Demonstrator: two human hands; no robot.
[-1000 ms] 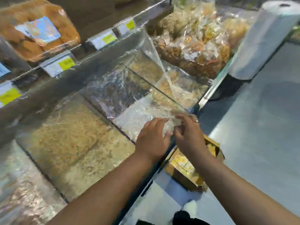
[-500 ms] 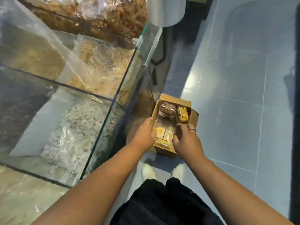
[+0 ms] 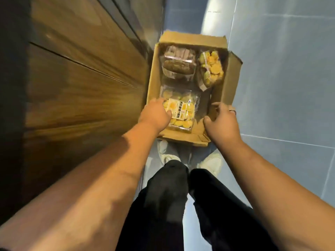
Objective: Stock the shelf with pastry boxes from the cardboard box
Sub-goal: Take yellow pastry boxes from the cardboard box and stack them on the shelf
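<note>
Both arms reach down into the cardboard box (image 3: 188,138) on the floor. The left hand (image 3: 155,115) rests half-curled on the clear pastry box (image 3: 183,113); its grip is unclear. The right hand (image 3: 222,122) pinches the cardboard wall.

A brown cardboard box (image 3: 192,40) sits open on the grey tiled floor (image 3: 281,69), just right of a dark wooden wall (image 3: 72,78). Inside, near the person, lies a clear pastry box (image 3: 183,113) full of yellow pastries with a white label. The left hand (image 3: 155,115) rests on its left side, fingers curled. The right hand (image 3: 221,120) touches the right wall of the cardboard box. At the far end lie a brown pastry pack (image 3: 178,61) and a yellow pastry bag (image 3: 212,67), side by side. Two pale shoes (image 3: 212,163) and black trousers (image 3: 163,205) show below.
</note>
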